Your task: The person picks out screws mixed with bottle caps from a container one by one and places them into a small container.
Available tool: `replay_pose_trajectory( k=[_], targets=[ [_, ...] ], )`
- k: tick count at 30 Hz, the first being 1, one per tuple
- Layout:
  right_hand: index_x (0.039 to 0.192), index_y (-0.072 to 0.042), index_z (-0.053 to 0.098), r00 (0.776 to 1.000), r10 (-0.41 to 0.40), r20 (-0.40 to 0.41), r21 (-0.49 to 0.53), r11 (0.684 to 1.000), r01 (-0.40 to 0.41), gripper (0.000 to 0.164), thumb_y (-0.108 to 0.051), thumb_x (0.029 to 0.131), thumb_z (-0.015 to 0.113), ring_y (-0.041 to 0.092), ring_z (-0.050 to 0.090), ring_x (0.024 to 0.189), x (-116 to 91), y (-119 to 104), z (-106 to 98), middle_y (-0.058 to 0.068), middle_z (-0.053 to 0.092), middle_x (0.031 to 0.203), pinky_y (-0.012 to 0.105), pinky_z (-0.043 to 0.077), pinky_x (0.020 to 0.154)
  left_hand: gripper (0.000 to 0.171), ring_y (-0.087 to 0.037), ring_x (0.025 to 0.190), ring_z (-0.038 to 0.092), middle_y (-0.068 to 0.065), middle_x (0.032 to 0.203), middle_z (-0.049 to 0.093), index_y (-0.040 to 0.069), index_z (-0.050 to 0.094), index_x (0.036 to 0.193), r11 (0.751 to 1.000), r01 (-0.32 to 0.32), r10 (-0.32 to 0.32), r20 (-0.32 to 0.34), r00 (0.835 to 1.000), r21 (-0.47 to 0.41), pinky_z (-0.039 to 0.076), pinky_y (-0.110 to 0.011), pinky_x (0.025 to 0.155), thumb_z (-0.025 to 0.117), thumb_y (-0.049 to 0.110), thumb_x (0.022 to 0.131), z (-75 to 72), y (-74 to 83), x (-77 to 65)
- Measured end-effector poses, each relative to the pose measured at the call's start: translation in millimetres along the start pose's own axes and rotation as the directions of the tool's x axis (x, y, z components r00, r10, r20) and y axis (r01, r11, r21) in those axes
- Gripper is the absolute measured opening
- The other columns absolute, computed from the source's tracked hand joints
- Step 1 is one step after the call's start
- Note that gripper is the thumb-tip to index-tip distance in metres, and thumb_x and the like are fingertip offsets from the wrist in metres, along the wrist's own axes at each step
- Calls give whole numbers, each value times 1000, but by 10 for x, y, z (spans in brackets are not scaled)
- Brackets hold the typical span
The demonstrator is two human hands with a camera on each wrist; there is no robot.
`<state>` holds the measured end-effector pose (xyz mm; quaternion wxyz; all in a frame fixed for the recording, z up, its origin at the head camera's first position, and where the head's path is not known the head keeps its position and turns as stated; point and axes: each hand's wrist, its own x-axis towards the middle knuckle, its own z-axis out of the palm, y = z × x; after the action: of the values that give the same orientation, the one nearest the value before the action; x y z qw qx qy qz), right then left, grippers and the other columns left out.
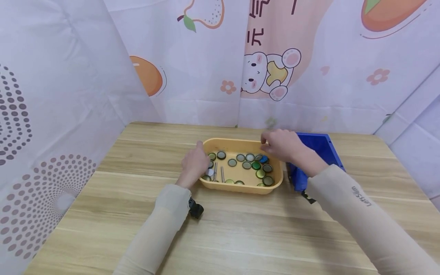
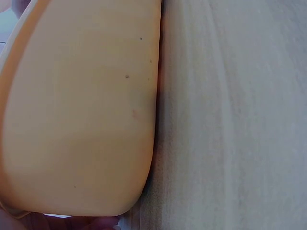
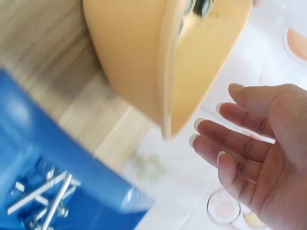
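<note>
A shallow yellow tray (image 1: 237, 187) lies on the table with several bottle caps (image 1: 246, 165) in it, along with a pair of thin metal rods (image 1: 222, 174). My left hand (image 1: 195, 162) grips the tray's left end, its thumb at the rim. The left wrist view is mostly filled by the tray's outer wall (image 2: 81, 120), with fingertips (image 2: 72, 223) against its end at the bottom edge. Over the tray's far right corner is my right hand (image 1: 281, 143). In the right wrist view its fingers (image 3: 235, 139) are loosely bent, apart from the tray, holding nothing.
A blue bin (image 1: 319, 147) stands just right of the tray, partly hidden by the right forearm. Bolt-like metal pieces (image 3: 45, 199) lie inside it. Behind the table hangs a printed white curtain (image 1: 199, 103).
</note>
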<state>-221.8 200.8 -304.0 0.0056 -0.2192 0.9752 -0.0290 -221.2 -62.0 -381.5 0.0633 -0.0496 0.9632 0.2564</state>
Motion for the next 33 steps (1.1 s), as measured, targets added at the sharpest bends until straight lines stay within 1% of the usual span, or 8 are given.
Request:
replay_pose_trajectory(
  k=[6, 9, 15, 19, 22, 25, 29, 33],
  targets=[
    [102, -9, 69, 997, -63, 38, -8, 998, 64, 21, -26, 90, 70, 22, 64, 73, 81, -187, 136, 8, 73, 93, 39, 51, 58, 47, -24, 66, 59, -10, 82, 62, 8, 38, 140, 1000, 7, -7, -2, 1000, -1, 41, -33, 53, 52, 19, 96, 9, 1, -3],
    [108, -9, 67, 991, -103, 82, -8, 995, 104, 24, -26, 91, 69, 22, 65, 79, 119, -268, 201, 8, 72, 100, 39, 52, 62, 47, -24, 65, 59, -10, 82, 62, 8, 38, 140, 1000, 3, -3, 2, 1000, -5, 41, -32, 52, 52, 20, 97, 6, 7, -4],
    [124, -12, 60, 972, -193, 131, 70, 980, 185, 35, -20, 91, 69, 24, 65, 101, 171, -434, 371, 8, 63, 121, 43, 55, 78, 49, -23, 63, 59, -10, 81, 62, 7, 36, 142, 1000, -1, 1, 7, 1000, -10, 41, -32, 52, 52, 20, 97, 10, 11, 6],
    [133, -16, 55, 951, -283, 128, 118, 956, 269, 46, -14, 90, 71, 27, 54, 123, 206, -554, 481, 7, 54, 134, 43, 55, 81, 48, -23, 64, 59, -9, 82, 62, 7, 37, 141, 1000, -1, 1, 5, 1000, -3, 41, -32, 53, 51, 19, 97, 6, 5, 12],
    [137, -15, 52, 927, -351, 134, 170, 929, 328, 51, -6, 89, 69, 27, 46, 132, 245, -631, 554, 5, 51, 138, 43, 54, 88, 44, -23, 65, 58, -9, 81, 61, 8, 39, 138, 1000, -6, 6, 0, 1000, 5, 40, -32, 53, 51, 19, 97, -1, 2, 13],
    [136, -14, 53, 905, -401, 146, 255, 899, 357, 52, 3, 89, 63, 27, 46, 134, 275, -691, 623, 4, 52, 138, 44, 48, 102, 41, -24, 65, 58, -9, 81, 61, 7, 41, 134, 1000, -14, 14, -1, 1000, 20, 40, -33, 52, 52, 18, 96, -6, 0, 7],
    [131, -13, 58, 876, -461, 141, 335, 855, 396, 54, 14, 84, 54, 26, 50, 127, 298, -744, 692, 3, 58, 132, 46, 40, 111, 40, -24, 65, 57, -10, 82, 62, 7, 42, 133, 999, -18, 18, 3, 1000, 29, 40, -33, 52, 52, 18, 95, -9, 4, 2],
    [129, -16, 61, 868, -469, 163, 316, 858, 404, 60, 17, 80, 51, 25, 50, 124, 309, -777, 724, 2, 59, 133, 46, 40, 110, 39, -24, 67, 57, -11, 84, 62, 8, 42, 132, 999, -11, 11, 1, 1000, 34, 40, -33, 53, 51, 18, 96, -7, -1, 9]
  ],
)
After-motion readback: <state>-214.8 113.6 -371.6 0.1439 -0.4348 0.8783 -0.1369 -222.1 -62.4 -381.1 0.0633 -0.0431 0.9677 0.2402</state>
